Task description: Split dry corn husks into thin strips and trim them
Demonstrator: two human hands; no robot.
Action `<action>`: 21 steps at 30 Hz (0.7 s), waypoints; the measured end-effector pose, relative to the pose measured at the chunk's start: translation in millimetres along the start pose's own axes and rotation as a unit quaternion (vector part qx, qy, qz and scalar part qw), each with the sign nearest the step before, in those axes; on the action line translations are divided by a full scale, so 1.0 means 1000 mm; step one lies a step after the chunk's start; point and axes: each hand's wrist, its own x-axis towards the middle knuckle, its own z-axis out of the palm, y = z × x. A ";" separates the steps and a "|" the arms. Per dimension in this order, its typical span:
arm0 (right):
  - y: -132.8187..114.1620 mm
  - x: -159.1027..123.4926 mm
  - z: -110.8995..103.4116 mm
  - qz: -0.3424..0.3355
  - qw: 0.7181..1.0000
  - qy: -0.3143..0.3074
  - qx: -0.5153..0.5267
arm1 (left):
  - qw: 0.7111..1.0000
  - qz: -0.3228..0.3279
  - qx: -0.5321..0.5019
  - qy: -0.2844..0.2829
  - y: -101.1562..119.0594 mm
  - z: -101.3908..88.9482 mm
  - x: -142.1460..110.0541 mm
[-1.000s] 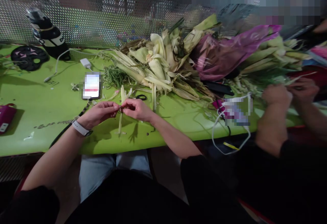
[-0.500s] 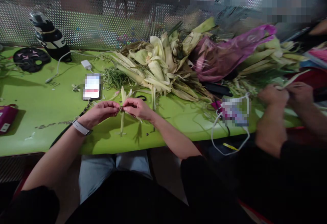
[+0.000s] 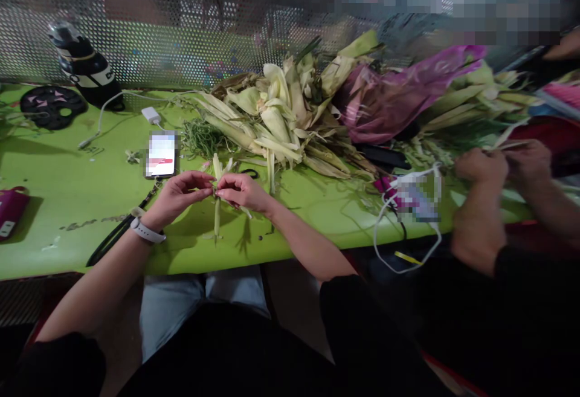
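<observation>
A pale green strip of corn husk (image 3: 217,219) hangs upright between my two hands above the green table. My left hand (image 3: 186,193) comes in from the left, its thumb and fingertips closed in a pinch at the strip's middle. From the other side, my right hand (image 3: 245,193) pinches the same spot with thumb and forefinger. Something small and dark sits at that pinch, mostly hidden by the fingertips. The husk's upper end spreads a little above my fingers, and its lower end narrows downward.
Behind my hands lies a big heap of corn husks (image 3: 276,119) with a purple plastic bag (image 3: 385,104). A phone (image 3: 162,154), a black bottle (image 3: 90,71) and a round black tray (image 3: 52,107) stand left. Another person's hands (image 3: 483,167) work a husk strip at the right.
My left wrist has turned and its fingers have lifted and opened slightly around the pinch. My right hand stays nearly still. The whole view has shifted slightly.
</observation>
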 end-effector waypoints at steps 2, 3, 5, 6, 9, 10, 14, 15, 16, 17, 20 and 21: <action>-0.002 0.000 0.000 0.010 1.000 -0.006 0.003 | 0.998 0.041 0.052 0.007 0.002 0.001 0.000; -0.004 0.000 0.000 0.014 1.000 -0.009 0.004 | 0.995 0.067 0.080 0.007 0.003 0.001 0.000; -0.006 -0.001 -0.001 0.020 1.000 -0.015 0.004 | 0.983 0.123 0.137 0.003 0.006 0.002 0.001; -0.006 -0.001 -0.001 0.022 1.000 -0.016 0.003 | 0.974 0.152 0.166 0.001 0.006 0.003 0.001; -0.006 0.000 0.000 0.030 0.999 -0.019 0.004 | 0.937 0.240 0.252 0.011 0.004 0.004 0.000; -0.006 0.000 0.000 0.032 0.999 -0.020 0.005 | 0.921 0.270 0.279 0.015 0.003 0.004 -0.001; -0.004 0.001 0.000 0.038 0.999 -0.024 0.012 | 0.871 0.349 0.346 0.010 -0.002 0.004 -0.004; -0.003 0.001 -0.001 0.039 0.999 -0.025 0.016 | 0.866 0.355 0.351 0.007 -0.002 0.004 -0.004; -0.002 0.001 -0.001 0.040 0.999 -0.027 0.021 | 0.865 0.355 0.354 0.002 -0.001 0.003 -0.004; -0.001 0.002 -0.002 0.041 0.998 -0.029 0.024 | 0.866 0.352 0.354 -0.005 0.000 0.003 -0.005; 0.000 0.003 -0.004 0.038 0.998 -0.035 0.028 | 0.869 0.343 0.355 -0.026 0.005 0.003 -0.006; 0.000 0.003 -0.004 0.035 0.998 -0.036 0.028 | 0.870 0.343 0.354 -0.032 0.006 0.003 -0.006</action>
